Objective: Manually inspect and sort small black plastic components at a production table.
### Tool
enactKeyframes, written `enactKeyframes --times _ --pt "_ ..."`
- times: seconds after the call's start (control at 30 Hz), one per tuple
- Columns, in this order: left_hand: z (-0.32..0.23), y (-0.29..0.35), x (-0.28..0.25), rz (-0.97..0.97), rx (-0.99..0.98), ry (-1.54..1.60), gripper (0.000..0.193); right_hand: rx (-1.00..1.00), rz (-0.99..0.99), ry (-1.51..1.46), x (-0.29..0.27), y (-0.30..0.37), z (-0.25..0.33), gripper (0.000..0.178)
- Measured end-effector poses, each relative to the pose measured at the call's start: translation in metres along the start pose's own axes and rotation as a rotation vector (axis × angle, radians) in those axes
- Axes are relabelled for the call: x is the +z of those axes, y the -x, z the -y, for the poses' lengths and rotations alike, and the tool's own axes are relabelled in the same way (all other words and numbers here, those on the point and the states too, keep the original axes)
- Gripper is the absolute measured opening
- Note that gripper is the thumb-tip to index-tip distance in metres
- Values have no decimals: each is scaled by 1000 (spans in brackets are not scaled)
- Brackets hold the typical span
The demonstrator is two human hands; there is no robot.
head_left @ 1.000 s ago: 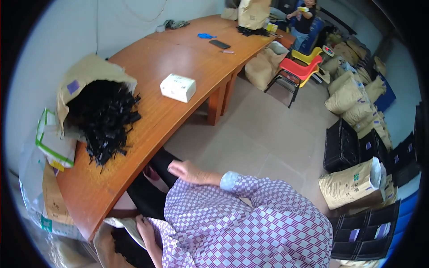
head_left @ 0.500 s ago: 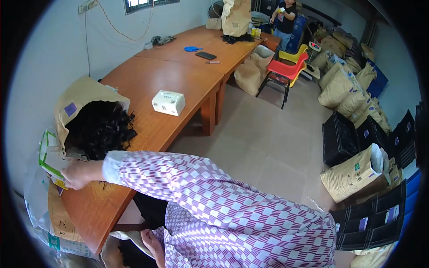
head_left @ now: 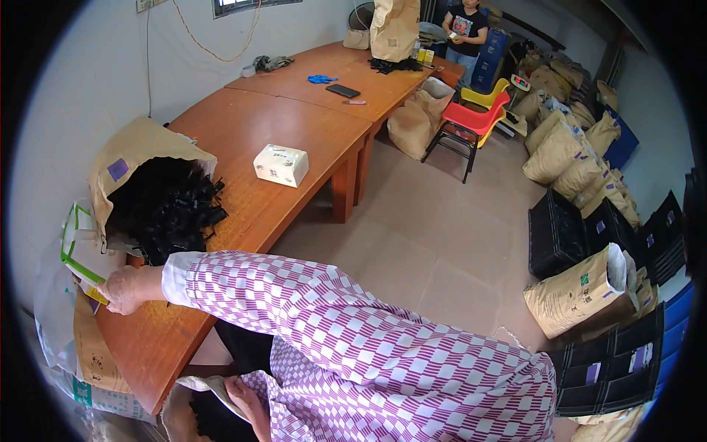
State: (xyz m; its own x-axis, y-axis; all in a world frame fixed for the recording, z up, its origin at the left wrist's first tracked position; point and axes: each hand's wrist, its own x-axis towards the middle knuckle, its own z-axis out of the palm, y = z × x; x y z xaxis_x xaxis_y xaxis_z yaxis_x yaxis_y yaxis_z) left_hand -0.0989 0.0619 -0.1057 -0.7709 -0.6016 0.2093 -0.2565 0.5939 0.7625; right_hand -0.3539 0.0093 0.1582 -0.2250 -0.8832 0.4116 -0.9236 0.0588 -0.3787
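Note:
My right arm, in a purple-and-white checked sleeve, stretches left over the table's near end. My right hand [head_left: 127, 289] is closed, with fingers bent at the lower end of a green-edged clear plastic thing [head_left: 77, 247]. A bit of yellow [head_left: 94, 293] shows below the fingers, but what they hold is hidden. Just beyond lies a brown paper sack [head_left: 140, 144] on its side, black strip-like pieces [head_left: 180, 214] spilling from its mouth. Low down, my left hand [head_left: 247, 401] grips the rim of an upright sack [head_left: 173, 416] with dark contents beside the table edge.
On the wooden table [head_left: 250, 118] are a white tissue pack [head_left: 281, 165], a phone [head_left: 343, 90] and a blue glove [head_left: 322, 79]. A red chair [head_left: 475, 118] stands beyond. Black crates [head_left: 557, 232] and brown sacks [head_left: 563, 295] line the right side. Another person [head_left: 465, 33] stands at the back.
The view has shifted slightly. My right hand stays by the green-edged plastic and my left hand on the sack rim. The person at the back has lowered their hands a little.

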Motion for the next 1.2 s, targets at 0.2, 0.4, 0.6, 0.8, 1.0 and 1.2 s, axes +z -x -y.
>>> enactKeyframes --times 0.2,0.4,0.6,0.8,1.0,1.2 --pt "-8 34 -13 55 -147 74 12 -111 55 -311 41 41 8 36" --pt "-74 12 -10 192 -208 36 18 -88 -82 -7 47 145 -59 27" --pt "-49 -47 -58 48 -117 347 12 -223 -40 176 60 149 -84 14" --pt "-14 -197 -126 -414 -59 394 28 -335 -35 174 58 153 -84 10" --pt "27 -338 -149 -433 -235 297 65 -260 -16 144 52 158 -82 12" --pt "135 -441 -199 -325 -113 292 103 -272 54 34 48 141 -77 11"
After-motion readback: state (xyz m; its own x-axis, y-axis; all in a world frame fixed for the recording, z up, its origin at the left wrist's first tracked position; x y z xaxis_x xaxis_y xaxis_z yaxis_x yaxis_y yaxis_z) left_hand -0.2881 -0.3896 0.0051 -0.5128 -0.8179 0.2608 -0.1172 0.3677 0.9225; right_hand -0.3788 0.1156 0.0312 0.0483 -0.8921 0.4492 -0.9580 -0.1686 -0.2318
